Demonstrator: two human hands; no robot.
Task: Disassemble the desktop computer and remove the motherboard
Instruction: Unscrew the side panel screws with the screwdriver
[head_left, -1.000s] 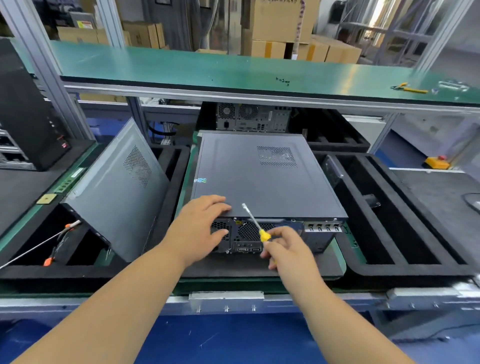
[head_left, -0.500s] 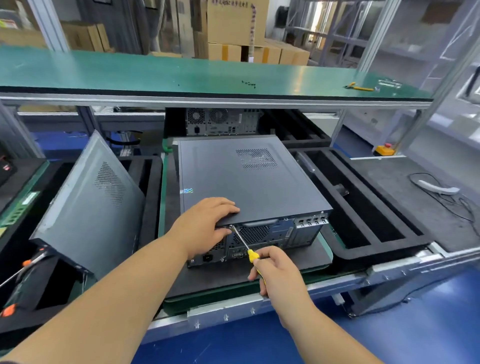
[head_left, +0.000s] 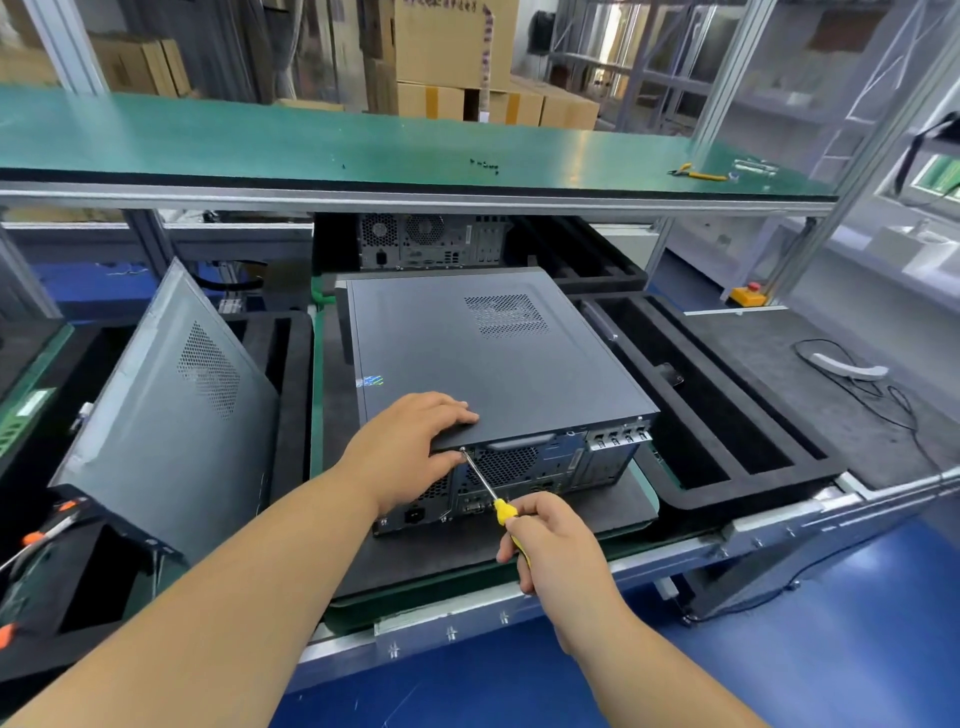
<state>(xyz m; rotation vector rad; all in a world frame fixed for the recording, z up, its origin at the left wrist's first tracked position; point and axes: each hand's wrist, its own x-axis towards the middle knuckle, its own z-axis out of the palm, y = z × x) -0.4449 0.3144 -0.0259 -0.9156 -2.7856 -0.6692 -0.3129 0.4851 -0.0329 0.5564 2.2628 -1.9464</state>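
A dark grey desktop computer (head_left: 483, 353) lies flat on a black mat, its rear panel with fan grilles and ports facing me. My left hand (head_left: 410, 441) grips the near left corner of its lid, fingers on top and thumb against the rear panel. In my right hand (head_left: 545, 540) is the yellow handle of a screwdriver (head_left: 483, 483). The metal shaft slants up and left, and its tip touches the rear panel's top edge right beside my left thumb.
A removed grey side panel (head_left: 166, 405) leans in a black foam tray on the left. A slotted black foam tray (head_left: 717, 415) lies on the right, a cabled tool (head_left: 847, 366) beyond it. Another computer (head_left: 431, 241) stands behind, under the green shelf (head_left: 311, 140).
My left hand closed round the lid's near corner. The screwdriver swung down and its tip came against the rear panel's top edge. My view shifted right.
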